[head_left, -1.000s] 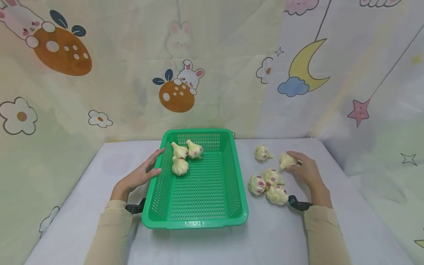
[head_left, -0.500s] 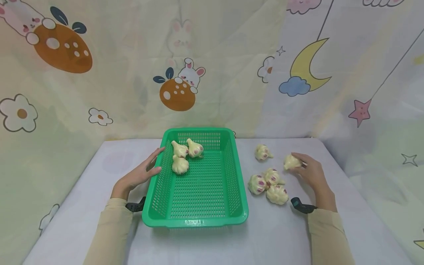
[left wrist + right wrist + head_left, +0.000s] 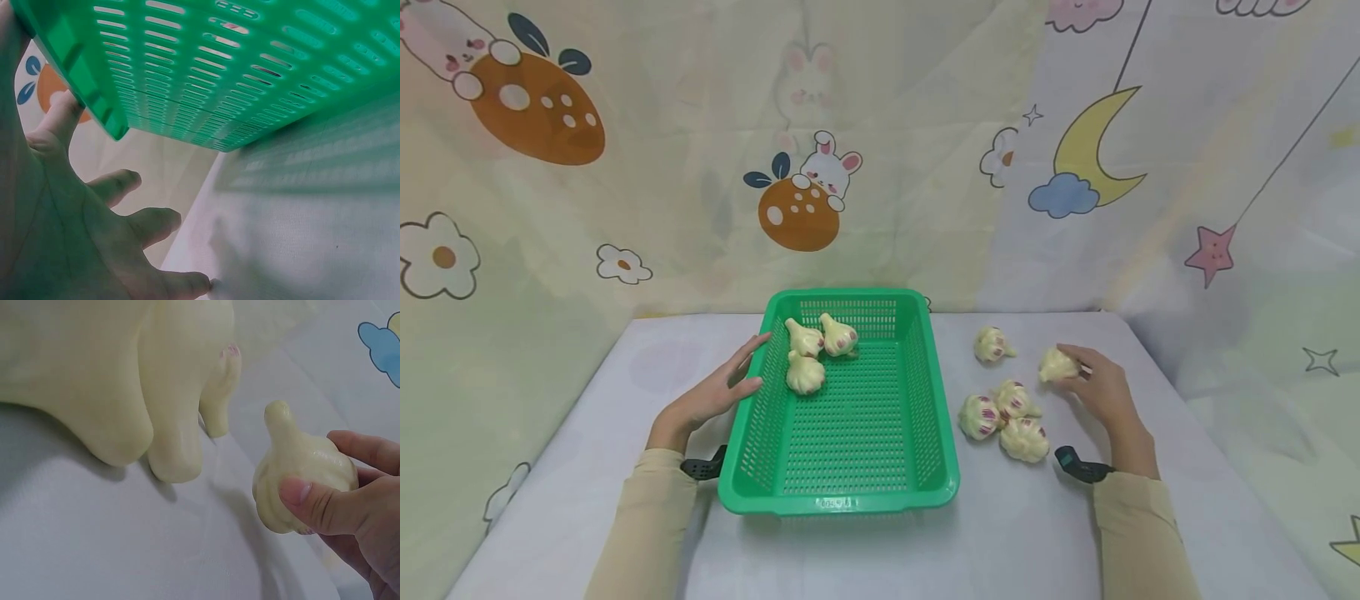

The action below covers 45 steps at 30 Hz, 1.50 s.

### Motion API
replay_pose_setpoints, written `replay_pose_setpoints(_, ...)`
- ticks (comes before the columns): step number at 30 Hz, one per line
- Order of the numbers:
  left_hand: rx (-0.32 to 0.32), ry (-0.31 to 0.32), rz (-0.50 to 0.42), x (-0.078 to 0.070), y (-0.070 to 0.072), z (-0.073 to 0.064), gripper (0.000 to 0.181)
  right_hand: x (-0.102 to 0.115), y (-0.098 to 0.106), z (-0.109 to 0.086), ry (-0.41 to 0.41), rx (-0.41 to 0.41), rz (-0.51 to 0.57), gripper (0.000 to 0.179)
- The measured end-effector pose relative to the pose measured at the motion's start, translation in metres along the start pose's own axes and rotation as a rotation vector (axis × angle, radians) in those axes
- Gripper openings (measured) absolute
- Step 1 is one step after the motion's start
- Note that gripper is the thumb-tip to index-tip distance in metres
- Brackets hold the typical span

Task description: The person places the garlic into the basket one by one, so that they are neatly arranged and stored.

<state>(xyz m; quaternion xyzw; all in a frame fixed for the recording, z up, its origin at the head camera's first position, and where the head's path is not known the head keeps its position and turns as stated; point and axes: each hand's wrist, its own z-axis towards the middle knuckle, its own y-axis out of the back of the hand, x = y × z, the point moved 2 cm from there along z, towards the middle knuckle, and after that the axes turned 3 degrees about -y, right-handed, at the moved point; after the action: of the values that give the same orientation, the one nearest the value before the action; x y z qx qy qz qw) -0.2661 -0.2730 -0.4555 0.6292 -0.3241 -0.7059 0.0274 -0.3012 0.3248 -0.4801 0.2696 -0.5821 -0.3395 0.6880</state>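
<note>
A green slotted plastic basket point(image 3: 842, 503) stands mid-table with a cluster of 3 garlic bulbs point(image 3: 806, 373) at its back left. My left hand point(image 3: 703, 403) is against the basket's left side, fingers spread; in the left wrist view a fingertip point(image 3: 65, 112) meets the rim while the other fingers stand apart from the wall. At the right, my right hand point(image 3: 1103, 387) pinches a garlic bulb point(image 3: 1057, 366) between thumb and fingers. The right wrist view shows this bulb point(image 3: 300, 472) stem up, with the thumb across its near side.
Between basket and right hand, 3 garlic bulbs point(image 3: 1025, 439) lie bunched together on the white tabletop point(image 3: 1022, 542). Another bulb point(image 3: 992, 344) lies farther back. A printed cloth point(image 3: 910, 167) hangs behind the table. Large pale bulbs point(image 3: 169, 394) loom close in the right wrist view.
My right hand has shifted slightly right with the garlic bulb over the second, mostly in its first half. The left hand and basket have stayed in place.
</note>
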Motion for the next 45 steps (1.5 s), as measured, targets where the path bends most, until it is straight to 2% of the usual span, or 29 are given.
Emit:
replay_pose_setpoints(15,0.007,-0.008,-0.037,0.001,0.001,0.0,0.07,0.015,0.001,-0.001,0.024,-0.011,-0.012,0.062)
replay_pose_setpoints(45,0.01,-0.019,-0.015,0.003,0.001,-0.001,0.068,0.036,0.003,0.0,0.05,-0.03,-0.002,0.062)
